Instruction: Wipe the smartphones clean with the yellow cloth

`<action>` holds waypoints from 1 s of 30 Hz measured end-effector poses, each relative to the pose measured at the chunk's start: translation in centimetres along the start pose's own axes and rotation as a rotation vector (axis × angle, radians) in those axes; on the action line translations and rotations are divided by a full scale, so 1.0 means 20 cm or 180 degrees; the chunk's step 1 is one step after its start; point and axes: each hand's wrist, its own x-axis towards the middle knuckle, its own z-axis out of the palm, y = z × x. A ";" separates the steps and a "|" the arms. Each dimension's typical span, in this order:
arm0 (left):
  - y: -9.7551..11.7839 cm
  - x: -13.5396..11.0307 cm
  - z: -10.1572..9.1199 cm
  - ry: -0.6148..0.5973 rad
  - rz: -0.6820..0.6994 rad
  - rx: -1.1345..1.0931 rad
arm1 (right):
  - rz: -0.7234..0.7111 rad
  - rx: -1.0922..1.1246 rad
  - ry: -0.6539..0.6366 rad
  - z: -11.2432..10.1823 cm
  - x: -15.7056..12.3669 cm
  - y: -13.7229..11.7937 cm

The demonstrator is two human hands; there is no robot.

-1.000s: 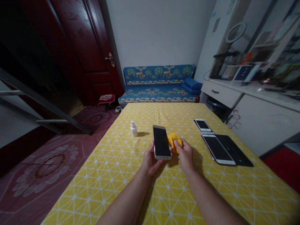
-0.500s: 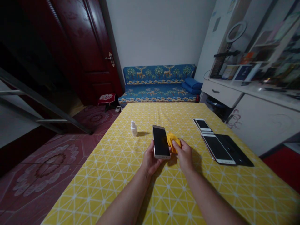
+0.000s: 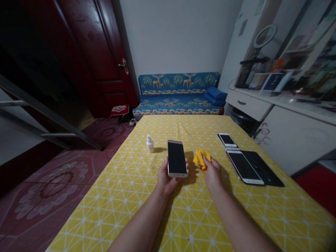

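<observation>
My left hand [image 3: 166,179] is closed round a gold-framed smartphone [image 3: 177,158], thumb on its left edge and fingertips showing at its right. The dark screen faces up toward me. To its right, my right hand [image 3: 213,172] pinches a crumpled yellow-orange cloth [image 3: 202,159], held apart from the phone. A small white spray bottle [image 3: 150,144] stands upright on the table, beyond and left of the phone.
A yellow patterned cloth covers the table [image 3: 131,203]. On its right lie a small white phone [image 3: 227,139] and a larger white phone [image 3: 245,166] on a dark open case [image 3: 265,168]. A blue sofa [image 3: 178,92] stands beyond; a cabinet [image 3: 294,133] is at right.
My right hand has drawn the cloth away from the phone, to the right. My left hand has shifted slightly left, and the phone has turned a little more upright in the view.
</observation>
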 end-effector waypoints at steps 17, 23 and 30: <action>-0.04 0.03 -0.03 -0.0229 -0.0022 -0.0011 | -0.0897 -0.1265 -0.0160 0.03 -0.08 -0.04; -0.04 0.03 -0.01 -0.0065 -0.0006 0.0054 | -0.0898 -0.1193 -0.0353 0.06 -0.13 -0.08; -0.03 0.01 0.01 0.0089 0.0073 0.0135 | 0.0108 -0.0061 -0.0350 0.03 -0.07 -0.04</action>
